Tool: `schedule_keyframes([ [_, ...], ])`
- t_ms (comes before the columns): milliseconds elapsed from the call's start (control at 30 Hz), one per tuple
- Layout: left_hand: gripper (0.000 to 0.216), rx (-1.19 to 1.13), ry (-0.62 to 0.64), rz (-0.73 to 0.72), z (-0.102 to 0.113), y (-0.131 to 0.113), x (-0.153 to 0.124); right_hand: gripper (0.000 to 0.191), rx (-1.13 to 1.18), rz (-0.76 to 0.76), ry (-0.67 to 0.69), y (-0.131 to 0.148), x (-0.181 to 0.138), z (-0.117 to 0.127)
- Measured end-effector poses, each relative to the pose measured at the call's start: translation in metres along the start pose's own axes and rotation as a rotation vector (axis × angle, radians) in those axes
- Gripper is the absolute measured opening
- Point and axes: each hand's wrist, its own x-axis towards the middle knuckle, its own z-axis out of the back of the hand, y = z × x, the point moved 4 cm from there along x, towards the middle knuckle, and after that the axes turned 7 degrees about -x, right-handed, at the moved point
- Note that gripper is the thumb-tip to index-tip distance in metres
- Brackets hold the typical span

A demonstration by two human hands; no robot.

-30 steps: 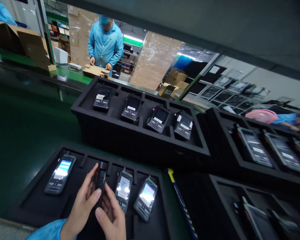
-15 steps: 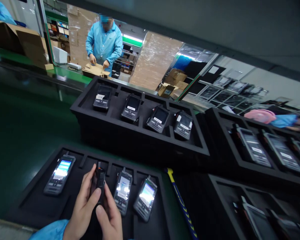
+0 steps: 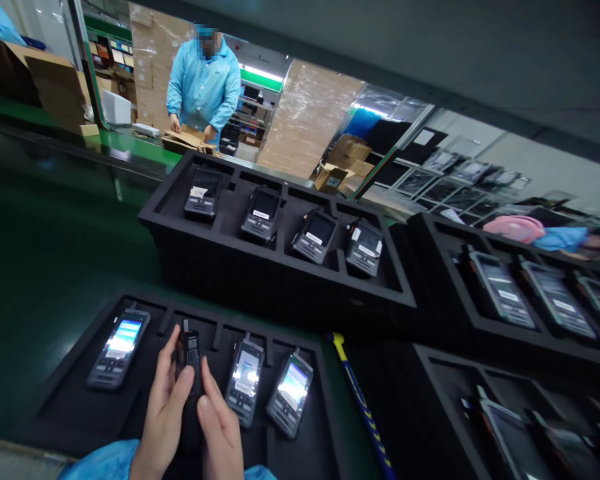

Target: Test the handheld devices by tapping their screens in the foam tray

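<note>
Near tray [image 3: 65, 407]: 3 handsets [image 3: 118, 348] in slots, 4th handset [image 3: 190, 353] over 2nd slot; behind, far tray [image 3: 280, 293] holds 4.

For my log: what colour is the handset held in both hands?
Black handset, clearest in the head view.

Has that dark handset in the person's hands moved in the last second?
Yes, slightly: the dark handset held by left hand and right hand has drifted left, away from the lit handset beside it in the foam tray.
</note>
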Motion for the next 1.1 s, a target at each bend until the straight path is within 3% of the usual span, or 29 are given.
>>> schedule_keyframes([
  [167, 0.064, -0.027, 0.003, -0.016, -0.001, 0.003, 0.003, 0.062, 0.111, -0.044, 0.016, 0.011, -0.004, -0.003],
  [433, 0.058, 0.033, -0.035, -0.061, 0.003, 0.004, 0.000, 0.052, -0.102, 0.183, 0.109, -0.001, 0.000, 0.001],
  [567, 0.060, 0.031, -0.026, -0.060, 0.004, 0.004, 0.000, 0.049, -0.066, 0.223, 0.104, 0.001, 0.002, 0.003],
  [700, 0.058, 0.017, 0.051, -0.101, 0.002, 0.008, -0.003, 0.043, -0.026, 0.225, 0.091, 0.015, 0.004, 0.000],
  [833, 0.056, 0.002, 0.131, -0.173, 0.006, 0.016, -0.005, 0.045, -0.095, 0.391, 0.054, 0.017, 0.000, -0.001],
  [967, 0.061, 0.210, 0.169, -0.180, 0.017, 0.014, 0.004, 0.045, -0.331, 0.441, -0.004, 0.012, -0.007, 0.024],
  [1100, 0.068, 0.622, 0.142, -0.167, 0.023, -0.003, 0.014, 0.054, -1.069, 0.416, -0.355, 0.027, -0.008, 0.077],
])
